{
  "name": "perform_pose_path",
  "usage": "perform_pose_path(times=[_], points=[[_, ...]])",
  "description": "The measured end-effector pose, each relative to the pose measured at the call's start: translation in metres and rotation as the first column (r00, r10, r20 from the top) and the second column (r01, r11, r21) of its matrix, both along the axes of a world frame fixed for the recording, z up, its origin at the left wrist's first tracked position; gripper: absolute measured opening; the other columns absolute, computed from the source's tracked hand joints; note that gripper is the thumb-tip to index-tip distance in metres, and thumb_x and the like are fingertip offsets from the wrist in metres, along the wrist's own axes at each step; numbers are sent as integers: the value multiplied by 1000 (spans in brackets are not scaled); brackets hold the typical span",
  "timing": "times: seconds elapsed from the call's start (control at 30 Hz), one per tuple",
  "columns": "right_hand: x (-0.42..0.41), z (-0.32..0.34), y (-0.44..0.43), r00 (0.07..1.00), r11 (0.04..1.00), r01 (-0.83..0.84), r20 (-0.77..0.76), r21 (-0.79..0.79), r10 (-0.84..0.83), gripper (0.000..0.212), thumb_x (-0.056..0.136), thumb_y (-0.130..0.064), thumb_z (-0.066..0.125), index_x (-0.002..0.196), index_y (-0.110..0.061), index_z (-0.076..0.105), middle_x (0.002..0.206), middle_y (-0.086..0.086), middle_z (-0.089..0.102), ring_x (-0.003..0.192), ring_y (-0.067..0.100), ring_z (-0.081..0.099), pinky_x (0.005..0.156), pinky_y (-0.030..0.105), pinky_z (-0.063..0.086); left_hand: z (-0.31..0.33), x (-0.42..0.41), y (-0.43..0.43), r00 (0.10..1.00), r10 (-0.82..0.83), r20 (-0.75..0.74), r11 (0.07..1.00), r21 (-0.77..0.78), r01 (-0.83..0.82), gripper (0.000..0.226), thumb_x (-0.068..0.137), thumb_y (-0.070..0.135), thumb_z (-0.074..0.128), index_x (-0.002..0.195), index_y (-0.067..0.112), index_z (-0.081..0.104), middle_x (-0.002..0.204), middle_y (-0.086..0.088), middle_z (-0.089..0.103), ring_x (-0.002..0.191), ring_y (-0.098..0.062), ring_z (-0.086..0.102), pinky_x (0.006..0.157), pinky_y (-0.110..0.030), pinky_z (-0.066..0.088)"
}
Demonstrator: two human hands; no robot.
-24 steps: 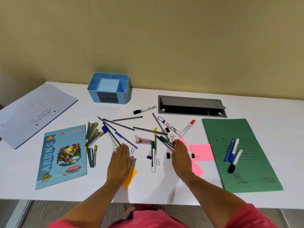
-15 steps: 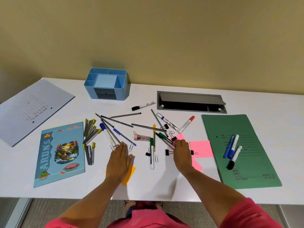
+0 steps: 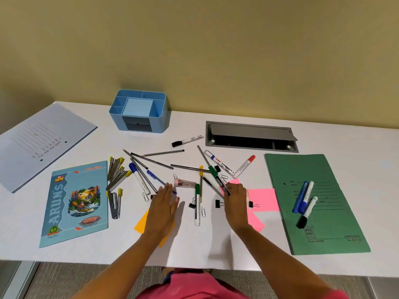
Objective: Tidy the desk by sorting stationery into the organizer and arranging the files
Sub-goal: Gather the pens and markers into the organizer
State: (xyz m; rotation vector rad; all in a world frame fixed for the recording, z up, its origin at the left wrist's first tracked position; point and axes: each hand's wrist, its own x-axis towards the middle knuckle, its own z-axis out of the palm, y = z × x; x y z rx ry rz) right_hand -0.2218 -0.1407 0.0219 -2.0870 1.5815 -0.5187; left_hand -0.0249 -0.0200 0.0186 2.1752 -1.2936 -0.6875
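A blue desk organizer (image 3: 160, 123) stands at the back of the white desk (image 3: 205, 249). Pens, pencils (image 3: 162, 153) and markers lie scattered in the middle, with paper clips and black binder clips (image 3: 219, 203) among them. My left hand (image 3: 164, 205) lies flat and open over an orange sticky note (image 3: 141, 223), its fingertips at a blue pen (image 3: 153, 175). My right hand (image 3: 235, 200) has its fingers curled on the lower end of a green marker (image 3: 217, 176), which still rests on the desk. A green file (image 3: 323, 225) lies at the right with three markers (image 3: 303, 196) on it.
A pale blue-white file (image 3: 38, 137) lies at the far left, with a blue notebook (image 3: 75, 201) in front of it. Several yellow-tipped metal staplers (image 3: 116, 175) lie beside the notebook. A grey cable hatch (image 3: 250, 134) is set in the desk at the back. Pink sticky notes (image 3: 264, 199) lie by my right hand.
My right hand went from flat to curled, closing its fingers on the green marker's end. My left hand stayed flat and slid slightly forward toward the blue pen.
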Motion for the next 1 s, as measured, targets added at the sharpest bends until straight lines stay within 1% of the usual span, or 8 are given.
perform_pose_path(times=[0.13,0.27,0.33,0.4,0.6,0.7,0.83,1.0], points=[[18,9,10,987,999,-51,150,-13,52,20,92,-3,54,111,-8,56,105,-1,49,100,17,45,89,33,44,30,-17,-20,960,82,-267,988,-102,-112,48,99,35,39,144,19,38,140,1,50,128,-15,46,107,-26,34],[38,21,16,962,989,-142,226,-47,150,19,95,-9,52,113,-10,54,108,0,48,99,0,36,88,10,31,58,-26,-40,908,166,-384,958,-156,-241,33,98,26,49,130,22,52,118,11,62,100,11,55,82,2,34],[49,29,18,947,979,-190,250,-70,202,17,95,-9,52,112,-10,55,108,0,48,97,-2,37,87,3,28,69,-27,-49,891,177,-419,940,-197,-279,23,97,21,52,118,21,58,102,14,65,83,20,57,72,4,36],[57,37,20,935,975,-218,275,-51,224,17,95,-10,52,112,-12,55,107,-5,46,94,-5,39,85,0,28,77,-23,-53,885,175,-431,922,-243,-301,17,95,20,54,110,19,61,94,11,68,79,15,61,69,-1,41],[80,48,22,904,969,-246,351,-36,243,22,95,-13,53,117,-13,52,109,-7,48,96,-13,45,79,0,34,87,-4,-55,860,166,-483,892,-298,-340,12,92,22,59,104,25,63,92,6,70,83,-9,69,63,-19,53],[90,53,25,891,967,-251,380,-49,250,22,96,-16,53,118,-14,53,111,-4,52,98,-7,49,81,6,38,91,7,-54,874,146,-463,896,-312,-316,14,91,20,61,104,20,65,94,4,70,83,-8,69,68,-14,53],[108,60,26,892,970,-227,381,-91,244,19,95,-15,53,114,-16,56,108,-4,52,97,6,52,82,18,43,96,23,-50,885,112,-452,897,-337,-286,20,89,15,64,109,13,67,98,2,70,78,-1,66,61,-7,47],[132,68,18,888,976,-194,405,-101,219,18,94,-17,56,112,-15,58,104,-5,53,85,3,53,71,15,45,96,46,-51,903,35,-428,896,-386,-218,21,89,17,64,108,26,68,99,11,71,88,-1,67,78,-16,53]])
